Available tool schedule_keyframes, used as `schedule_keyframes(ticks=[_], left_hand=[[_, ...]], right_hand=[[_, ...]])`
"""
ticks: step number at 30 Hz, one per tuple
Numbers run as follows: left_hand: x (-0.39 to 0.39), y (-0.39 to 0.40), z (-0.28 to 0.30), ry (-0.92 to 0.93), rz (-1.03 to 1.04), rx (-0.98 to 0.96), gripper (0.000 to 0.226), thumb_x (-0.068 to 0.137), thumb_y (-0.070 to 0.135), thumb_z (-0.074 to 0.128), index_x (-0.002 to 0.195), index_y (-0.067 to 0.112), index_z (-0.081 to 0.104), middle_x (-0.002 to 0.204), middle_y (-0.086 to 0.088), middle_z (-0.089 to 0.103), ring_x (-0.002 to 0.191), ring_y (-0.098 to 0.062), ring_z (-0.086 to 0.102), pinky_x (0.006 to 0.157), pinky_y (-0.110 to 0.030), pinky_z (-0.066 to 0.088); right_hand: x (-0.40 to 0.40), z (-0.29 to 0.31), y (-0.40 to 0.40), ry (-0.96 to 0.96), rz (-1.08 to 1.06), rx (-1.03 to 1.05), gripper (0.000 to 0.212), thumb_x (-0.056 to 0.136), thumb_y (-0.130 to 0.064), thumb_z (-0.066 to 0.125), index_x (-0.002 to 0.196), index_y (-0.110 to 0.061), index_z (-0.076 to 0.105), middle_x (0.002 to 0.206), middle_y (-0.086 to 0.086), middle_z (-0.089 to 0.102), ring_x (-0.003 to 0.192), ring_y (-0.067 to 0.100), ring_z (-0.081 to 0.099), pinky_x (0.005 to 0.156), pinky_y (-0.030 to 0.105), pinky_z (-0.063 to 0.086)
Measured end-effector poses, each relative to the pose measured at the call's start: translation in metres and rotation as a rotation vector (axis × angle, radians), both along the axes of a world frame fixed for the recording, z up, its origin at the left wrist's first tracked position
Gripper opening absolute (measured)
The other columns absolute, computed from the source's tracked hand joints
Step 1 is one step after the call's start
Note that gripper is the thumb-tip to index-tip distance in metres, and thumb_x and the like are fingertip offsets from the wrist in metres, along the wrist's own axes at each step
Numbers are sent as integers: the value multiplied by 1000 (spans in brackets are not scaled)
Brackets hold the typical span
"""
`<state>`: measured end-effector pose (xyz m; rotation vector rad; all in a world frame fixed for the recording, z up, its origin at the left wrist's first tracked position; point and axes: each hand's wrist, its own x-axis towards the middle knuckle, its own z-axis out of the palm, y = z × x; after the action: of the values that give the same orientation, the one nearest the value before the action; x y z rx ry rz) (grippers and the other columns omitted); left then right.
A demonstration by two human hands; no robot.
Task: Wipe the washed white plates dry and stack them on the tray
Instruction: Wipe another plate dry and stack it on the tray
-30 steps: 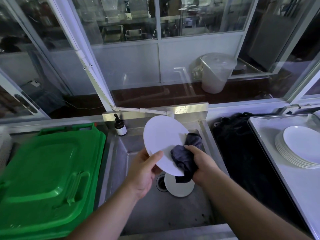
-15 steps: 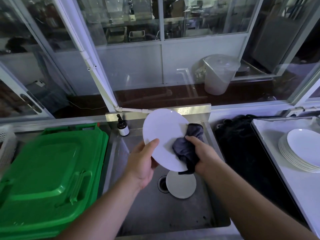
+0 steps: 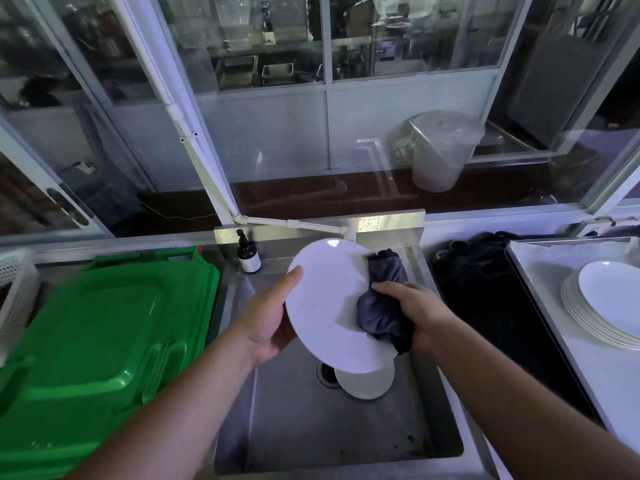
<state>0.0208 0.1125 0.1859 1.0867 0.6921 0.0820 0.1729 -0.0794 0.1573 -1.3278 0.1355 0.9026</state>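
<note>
A white plate (image 3: 329, 306) is held up over the sink (image 3: 311, 438), tipped on its edge. The left hand (image 3: 270, 323) holds it by the left rim, with the thumb lying on the front and the other fingers hidden behind. The right hand (image 3: 415, 313) squeezes a dark cloth (image 3: 381, 306) and presses it on the right side of the plate.

Another plate (image 3: 367, 382) lies down in the sink, next to the drain (image 3: 325, 375). A stack of plates (image 3: 606, 306) sits on the tray (image 3: 540, 258) on the worktop, far to the right.

The plate looks hard and smooth. It is probably not heavy, but it may be wet and slippery, and it would likely break if it fell into the metal sink. The rim is the best place to hold it, thumb on one face and fingers on the other, so the cloth can reach the middle. The cloth is soft and bends around the edge, so it can dry both faces.

A green lid (image 3: 97, 341) lies left of the sink. A small brown bottle (image 3: 248, 252) stands at the back corner of the sink.
</note>
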Motion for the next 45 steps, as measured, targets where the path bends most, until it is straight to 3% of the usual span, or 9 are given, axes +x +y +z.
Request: schedule_keyframes(ticks=[8, 11, 14, 18, 23, 29, 35, 40, 45], left_hand=[[9, -25, 4, -108, 187, -47, 51, 85, 30, 79, 127, 5, 66, 122, -18, 74, 114, -35, 71, 103, -51, 54], [13, -49, -1, -118, 279, -18, 26, 95, 21, 68, 117, 6, 69, 114, -17, 77, 102, -31, 74, 87, -43, 61], [6, -58, -8, -165, 257, -22, 30, 88, 22, 68, 114, 9, 69, 107, -12, 79, 95, -25, 76, 77, -35, 64], [0, -42, -11, -110, 185, -4, 45, 81, 36, 78, 117, 11, 69, 113, -14, 77, 103, -30, 74, 84, -42, 63], [-2, -3, -4, -12, 19, -14, 100, 56, 72, 89, 136, 15, 65, 132, -15, 70, 125, -36, 65, 113, -58, 45], [4, -11, -2, -78, 125, -5, 67, 76, 44, 78, 132, 9, 65, 125, -19, 72, 118, -39, 68, 107, -61, 49], [10, -59, -9, -145, 266, 8, 34, 85, 29, 69, 112, 8, 70, 105, -14, 79, 94, -25, 76, 84, -41, 60], [-1, -52, -13, -135, 172, 17, 41, 80, 32, 69, 115, 11, 69, 104, -11, 78, 94, -27, 75, 75, -38, 63], [0, -16, 1, 11, 35, -5, 69, 79, 61, 67, 130, 15, 67, 123, -15, 74, 118, -36, 69, 106, -54, 52]], right_hand=[[-8, -8, 20, 93, -214, -8, 35, 84, -21, 86, 112, -3, 75, 98, 17, 81, 84, 36, 78, 66, 44, 62], [-25, -22, 33, 232, -304, 10, 34, 83, -27, 87, 110, -9, 76, 98, 13, 81, 86, 36, 79, 73, 52, 65], [-30, -27, 32, 267, -301, 19, 31, 86, -24, 84, 110, -7, 76, 99, 14, 81, 86, 36, 79, 71, 49, 65], [-21, -23, 18, 199, -200, -6, 34, 85, -18, 84, 113, -2, 75, 102, 17, 80, 91, 36, 78, 69, 44, 64], [-4, -2, 4, 20, 1, -15, 32, 90, -12, 79, 117, 3, 71, 102, 22, 79, 88, 36, 78, 76, 43, 62], [-2, 7, 11, 34, -88, -19, 31, 87, -18, 84, 110, 0, 74, 95, 18, 80, 73, 32, 78, 57, 38, 61], [-27, -29, 29, 241, -268, -3, 40, 81, -28, 88, 113, -7, 76, 101, 16, 80, 87, 38, 79, 79, 57, 64], [-22, -39, 14, 245, -164, -12, 51, 77, -28, 90, 120, -5, 75, 110, 18, 79, 99, 40, 77, 91, 56, 61], [-7, -14, 4, 78, -17, -13, 31, 89, -14, 80, 115, 2, 73, 102, 21, 79, 84, 33, 78, 67, 37, 62]])
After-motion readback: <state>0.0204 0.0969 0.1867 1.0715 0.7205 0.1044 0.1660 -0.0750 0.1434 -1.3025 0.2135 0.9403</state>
